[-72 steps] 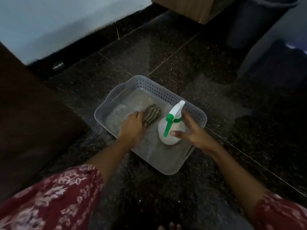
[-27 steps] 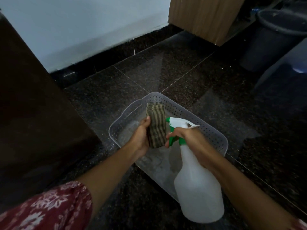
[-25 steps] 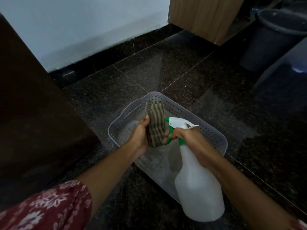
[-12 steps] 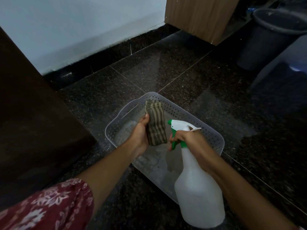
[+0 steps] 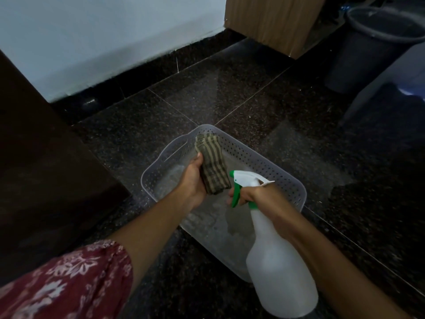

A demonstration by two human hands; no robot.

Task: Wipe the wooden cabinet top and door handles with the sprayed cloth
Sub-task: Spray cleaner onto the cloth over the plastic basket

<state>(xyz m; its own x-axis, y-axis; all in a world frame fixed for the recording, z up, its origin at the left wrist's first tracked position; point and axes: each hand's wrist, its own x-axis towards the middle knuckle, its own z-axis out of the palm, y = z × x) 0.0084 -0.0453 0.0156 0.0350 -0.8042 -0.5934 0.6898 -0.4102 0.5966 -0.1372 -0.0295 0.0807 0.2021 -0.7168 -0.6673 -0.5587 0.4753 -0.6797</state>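
Left hand: you grip the folded striped cloth, holding it upright above the basket.
Right hand: closed around the neck of the spray bottle, fingers on the green trigger, nozzle just beside the cloth.
Basket: pale perforated plastic, resting on the dark floor.
Cabinet: dark wood at your left.

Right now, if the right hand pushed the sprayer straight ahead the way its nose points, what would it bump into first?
Probably the cloth held by the left hand; the right hand aims the sprayer at it, though depth is unclear.
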